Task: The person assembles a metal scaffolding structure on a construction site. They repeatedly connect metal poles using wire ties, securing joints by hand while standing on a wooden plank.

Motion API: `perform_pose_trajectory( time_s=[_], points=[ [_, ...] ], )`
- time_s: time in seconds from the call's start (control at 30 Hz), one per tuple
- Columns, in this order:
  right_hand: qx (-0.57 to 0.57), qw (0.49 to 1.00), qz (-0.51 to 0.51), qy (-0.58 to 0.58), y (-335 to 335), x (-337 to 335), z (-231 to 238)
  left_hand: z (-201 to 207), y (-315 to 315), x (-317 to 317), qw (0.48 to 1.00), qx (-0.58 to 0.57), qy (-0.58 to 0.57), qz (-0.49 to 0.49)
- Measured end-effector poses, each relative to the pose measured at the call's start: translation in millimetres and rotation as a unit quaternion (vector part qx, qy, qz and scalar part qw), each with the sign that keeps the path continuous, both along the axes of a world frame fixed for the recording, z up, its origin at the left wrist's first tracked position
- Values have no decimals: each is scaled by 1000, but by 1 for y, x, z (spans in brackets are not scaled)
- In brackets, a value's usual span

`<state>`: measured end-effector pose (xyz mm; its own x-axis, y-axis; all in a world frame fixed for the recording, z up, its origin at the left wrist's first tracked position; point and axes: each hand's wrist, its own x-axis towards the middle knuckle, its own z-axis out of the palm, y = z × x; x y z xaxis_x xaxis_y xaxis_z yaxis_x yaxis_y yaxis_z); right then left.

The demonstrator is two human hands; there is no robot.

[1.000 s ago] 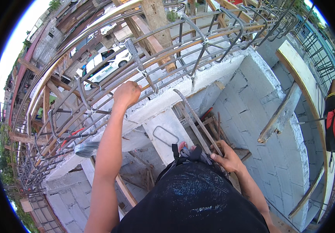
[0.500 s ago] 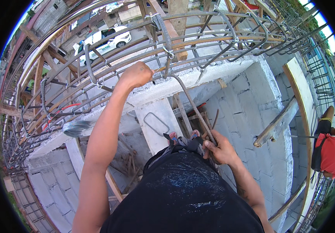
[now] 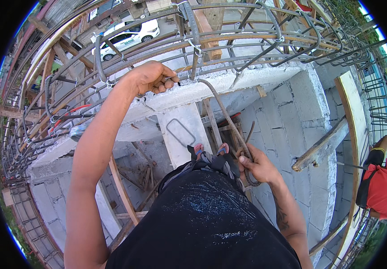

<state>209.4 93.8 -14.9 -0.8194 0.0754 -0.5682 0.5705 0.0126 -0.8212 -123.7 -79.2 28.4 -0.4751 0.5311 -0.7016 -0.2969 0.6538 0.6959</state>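
Note:
My left hand point(image 3: 153, 78) is raised at the rebar cage point(image 3: 229, 33), its fingers curled in a pinch. A thin tie wire seems to run from the fingertips toward the bars; its ends are hard to make out. Lower right, my right hand point(image 3: 258, 166) is closed round a bent steel bar point(image 3: 222, 110). The bar's far end curves over beside the cage, just right of an upright bar, and its near end hooks below my hand. White ties point(image 3: 196, 48) bind several cage bars. A bundle of tie wire point(image 3: 77, 132) is partly hidden behind my left forearm.
A rectangular steel stirrup point(image 3: 181, 132) lies on the board point(image 3: 171, 121) ahead of my feet. Block walls point(image 3: 287, 134) with a rough concrete edge drop away below. A timber point(image 3: 321, 143) juts in at right, near a person in red point(image 3: 384, 188). A white car point(image 3: 128, 38) stands beyond.
My left hand has turned from a fist to a pinch with the fingers showing, and shifted slightly left. My right hand keeps the bar, whose lower hook now shows. The view has shifted a little.

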Motion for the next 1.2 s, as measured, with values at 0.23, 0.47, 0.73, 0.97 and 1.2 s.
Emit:
perform_pose_trajectory(
  time_s=[0.23,0.47,0.73,0.97,1.2],
  points=[
    [-342,936,-38,73,12,5,9,6,19,11,981,129,-105,99],
    [-557,823,-97,51,16,6,2,-58,25,88,961,175,170,128],
    [465,828,304,81,38,-24,78,-108,80,133,881,324,121,323],
    [620,683,386,-2,18,-29,89,-90,81,142,735,486,-74,467],
    [-141,986,84,-41,24,-12,69,-85,77,129,845,385,9,372]
  ],
)
